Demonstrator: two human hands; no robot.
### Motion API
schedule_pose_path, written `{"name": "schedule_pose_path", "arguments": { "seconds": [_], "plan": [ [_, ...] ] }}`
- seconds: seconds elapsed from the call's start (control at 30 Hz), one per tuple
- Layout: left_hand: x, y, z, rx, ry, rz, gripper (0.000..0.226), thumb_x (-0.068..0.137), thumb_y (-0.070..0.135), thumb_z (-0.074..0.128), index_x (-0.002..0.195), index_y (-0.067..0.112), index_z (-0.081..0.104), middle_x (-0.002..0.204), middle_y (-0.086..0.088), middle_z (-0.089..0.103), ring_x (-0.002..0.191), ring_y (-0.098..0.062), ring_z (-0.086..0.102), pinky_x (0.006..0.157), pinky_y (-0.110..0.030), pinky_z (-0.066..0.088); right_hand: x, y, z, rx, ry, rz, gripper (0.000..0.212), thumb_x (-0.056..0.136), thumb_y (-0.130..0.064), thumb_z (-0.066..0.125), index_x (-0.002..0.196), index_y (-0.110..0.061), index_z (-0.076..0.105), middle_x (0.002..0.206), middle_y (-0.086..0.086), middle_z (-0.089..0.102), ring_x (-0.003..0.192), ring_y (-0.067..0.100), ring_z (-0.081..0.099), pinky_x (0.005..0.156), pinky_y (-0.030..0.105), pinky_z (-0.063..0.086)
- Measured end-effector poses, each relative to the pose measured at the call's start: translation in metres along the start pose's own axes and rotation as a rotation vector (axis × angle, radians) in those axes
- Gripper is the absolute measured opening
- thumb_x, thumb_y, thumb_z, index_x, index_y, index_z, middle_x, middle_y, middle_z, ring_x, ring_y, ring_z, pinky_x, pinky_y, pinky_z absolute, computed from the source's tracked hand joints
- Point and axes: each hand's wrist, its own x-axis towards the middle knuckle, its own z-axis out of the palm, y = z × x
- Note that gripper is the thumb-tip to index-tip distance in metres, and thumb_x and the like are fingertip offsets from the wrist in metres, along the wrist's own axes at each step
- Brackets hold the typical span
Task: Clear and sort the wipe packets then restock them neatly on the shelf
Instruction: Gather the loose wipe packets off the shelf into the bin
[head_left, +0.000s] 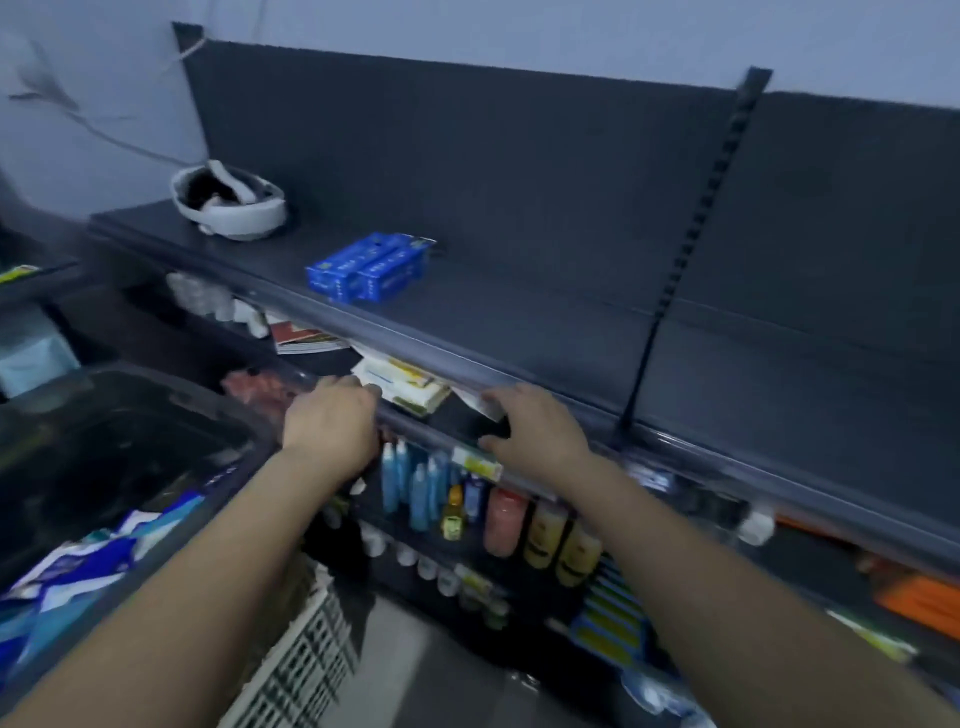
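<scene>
Landmark: we take the dark grey metal top shelf board (519, 322) as our reference for all positions.
On the board: a stack of blue rectangular wipe packets (371, 267) lies flat left of its middle. A white rounded strap-like object (228, 205) sits at its far left end.
Under the board: a loose pile of white and yellow wipe packets (402, 384) lies on the next level down, just behind the board's front rail and between the two hands.
Left hand (330, 426): it reaches in under the board's front rail, its fingertips at the left edge of the white and yellow pile. The fingers bend forward; through the blur we cannot tell whether they grip a packet.
Right hand (537, 434): it is under the rail to the right of the pile, thumb spread well apart from the fingers. A white packet corner shows at the fingertips; we cannot tell whether it is pinched.
Left of and below the board: a clear plastic tub (171, 384) holds crumpled blue and white packets (78, 566).
Lower levels: blue bottles (410, 483), a pink bottle (504, 522) and yellow bottles (561, 545) stand upright.
</scene>
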Motion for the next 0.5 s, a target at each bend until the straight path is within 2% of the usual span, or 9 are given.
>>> {"name": "schedule_pose_path", "arguments": {
  "seconds": [0.1, 0.23, 0.4, 0.5],
  "plan": [
    [-0.005, 0.068, -0.004, -0.031, 0.006, 0.092, 0.038, 0.083, 0.017, 0.055, 0.121, 0.019, 0.055, 0.12, -0.005, 0.056, 0.119, -0.026, 0.048, 0.088, -0.038, 0.049, -0.046, 0.054, -0.022, -0.009, 0.035, 0.095, 0.06, 0.088, -0.037, 0.065, 0.141, -0.022, 0.043, 0.139, 0.004, 0.047, 0.128, 0.024, 0.042, 0.101, 0.034, 0.039],
    [-0.011, 0.153, -0.01, -0.05, 0.043, 0.221, 0.036, 0.086, 0.022, 0.057, 0.121, 0.017, 0.055, 0.12, -0.007, 0.057, 0.117, -0.027, 0.049, 0.086, -0.038, 0.047, -0.105, 0.119, -0.049, -0.054, 0.1, 0.225, 0.056, 0.086, -0.037, 0.066, 0.137, -0.021, 0.047, 0.13, 0.006, 0.052, 0.123, 0.025, 0.047, 0.097, 0.035, 0.042],
    [-0.012, 0.252, -0.02, -0.126, 0.028, 0.367, 0.035, 0.088, 0.018, 0.055, 0.122, 0.018, 0.053, 0.119, -0.004, 0.055, 0.114, -0.025, 0.049, 0.073, -0.036, 0.044, -0.172, 0.192, -0.08, -0.083, 0.16, 0.41, 0.052, 0.083, -0.036, 0.068, 0.13, -0.018, 0.051, 0.125, 0.006, 0.055, 0.12, 0.027, 0.049, 0.096, 0.035, 0.043],
    [-0.008, 0.311, -0.026, -0.137, 0.033, 0.48, 0.031, 0.089, 0.021, 0.053, 0.121, 0.018, 0.055, 0.115, -0.003, 0.053, 0.112, -0.023, 0.048, 0.076, -0.036, 0.047, -0.207, 0.231, -0.096, -0.098, 0.197, 0.515, 0.056, 0.083, -0.038, 0.067, 0.133, -0.018, 0.05, 0.127, 0.007, 0.055, 0.122, 0.028, 0.048, 0.097, 0.037, 0.044]
  ]
}}
